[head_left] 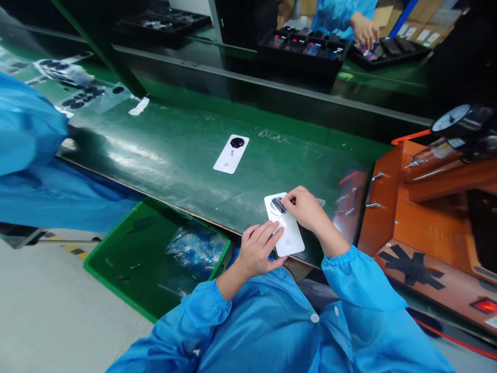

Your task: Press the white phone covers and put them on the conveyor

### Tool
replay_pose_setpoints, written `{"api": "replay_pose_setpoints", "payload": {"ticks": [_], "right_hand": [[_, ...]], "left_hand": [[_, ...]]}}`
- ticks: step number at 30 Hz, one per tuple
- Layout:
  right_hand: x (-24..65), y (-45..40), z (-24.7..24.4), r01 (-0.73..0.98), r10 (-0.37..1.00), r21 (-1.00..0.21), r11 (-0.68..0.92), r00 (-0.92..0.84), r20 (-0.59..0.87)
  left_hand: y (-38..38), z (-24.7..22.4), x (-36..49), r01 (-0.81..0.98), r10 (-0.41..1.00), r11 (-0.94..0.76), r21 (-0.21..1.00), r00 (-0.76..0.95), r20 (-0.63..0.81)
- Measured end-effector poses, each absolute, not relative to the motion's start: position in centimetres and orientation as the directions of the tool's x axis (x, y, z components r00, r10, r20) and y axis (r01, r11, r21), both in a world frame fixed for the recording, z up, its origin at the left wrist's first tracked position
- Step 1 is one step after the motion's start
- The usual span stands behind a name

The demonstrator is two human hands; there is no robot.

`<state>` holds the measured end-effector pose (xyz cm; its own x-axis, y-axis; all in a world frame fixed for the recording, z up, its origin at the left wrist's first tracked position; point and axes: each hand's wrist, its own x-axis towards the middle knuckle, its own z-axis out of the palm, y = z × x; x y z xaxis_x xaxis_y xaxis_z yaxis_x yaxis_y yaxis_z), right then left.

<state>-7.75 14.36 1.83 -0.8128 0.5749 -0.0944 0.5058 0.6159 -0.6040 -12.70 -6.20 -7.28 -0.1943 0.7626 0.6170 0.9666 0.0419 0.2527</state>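
Note:
A white phone back cover (291, 239) with a round camera area (278, 206) lies at the front edge of the green bench, close to my body. My left hand (261, 249) grips its lower left side, fingers on top and thumb at the bottom edge. At the right side of the camera area my right hand (305, 208) is closed in a pinch. What sits between those fingertips is too small to make out; the camera area looks glossy. Farther off, a second white phone back cover (227, 165) with a black round camera area lies flat on the bench.
To the right stands an orange machine (382, 202) with a gauge (450, 118). A green bin (116, 287) holding clear plastic is below the bench edge. A co-worker's blue sleeve (27, 134) is at left; another co-worker's hand (365, 31) is over black trays (303, 62) behind.

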Motion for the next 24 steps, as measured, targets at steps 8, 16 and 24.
{"api": "replay_pose_setpoints", "payload": {"ticks": [8, 16, 24], "right_hand": [[-7.4, 13.6, 1.5, 0.520, 0.628, -0.564, 0.642, -0.778, -0.002], [0.7, 9.2, 3.9, 0.300, 0.437, -0.503, 0.811, -0.882, 0.178], [9.2, 3.0, 5.3, 0.278, 0.328, -0.175, 0.945, -0.792, 0.515]], "left_hand": [[-6.3, -7.1, -12.4, 0.967, 0.778, 0.051, 0.251, -0.196, 0.597], [-8.0, -5.7, -14.6, 0.966, 0.839, -0.064, 0.250, -0.083, 0.538], [-5.8, 1.2, -13.7, 0.887, 0.638, -0.449, 0.110, 0.232, 0.735]]}}
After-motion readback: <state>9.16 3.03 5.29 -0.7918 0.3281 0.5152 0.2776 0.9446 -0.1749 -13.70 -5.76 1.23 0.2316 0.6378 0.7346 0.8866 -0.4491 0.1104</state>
